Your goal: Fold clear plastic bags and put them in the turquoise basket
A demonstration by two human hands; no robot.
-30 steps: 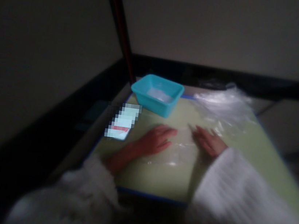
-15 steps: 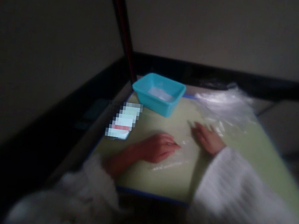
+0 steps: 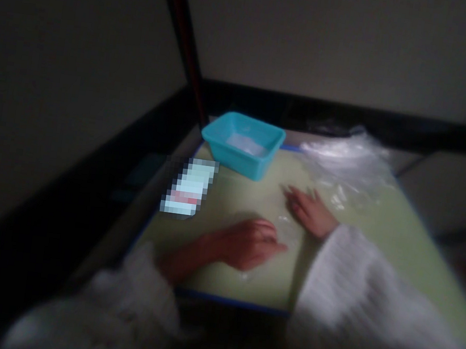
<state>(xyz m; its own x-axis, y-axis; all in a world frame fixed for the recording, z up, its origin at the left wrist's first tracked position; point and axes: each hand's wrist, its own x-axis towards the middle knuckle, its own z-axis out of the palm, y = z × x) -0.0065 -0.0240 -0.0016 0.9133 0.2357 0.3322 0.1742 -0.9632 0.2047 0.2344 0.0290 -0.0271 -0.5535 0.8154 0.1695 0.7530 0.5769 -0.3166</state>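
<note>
A thin clear plastic bag (image 3: 289, 232) lies flat on the yellow-green tabletop, its outline hard to see in the dim light. My left hand (image 3: 252, 244) is on it from the left, fingers curled in and the thumb side pointing right; a bit of film glints just below the hand. What the fingertips pinch is blurred, but it seems to be the film. At the bag's upper right, my right hand (image 3: 311, 212) rests palm down with fingers stretched and slightly spread, holding nothing.
A turquoise plastic basket (image 3: 239, 161) with something whitish inside stands at the back left. Left of my hands lies a lit, pixelated phone (image 3: 189, 187). A crumpled heap of clear plastic bags (image 3: 349, 155) sits at the back right. The small table (image 3: 401, 265) has a blue edge.
My left hand has moved slightly toward me and right, its fingers more curled. My right hand stays almost in place, and the whole view has shifted slightly.
</note>
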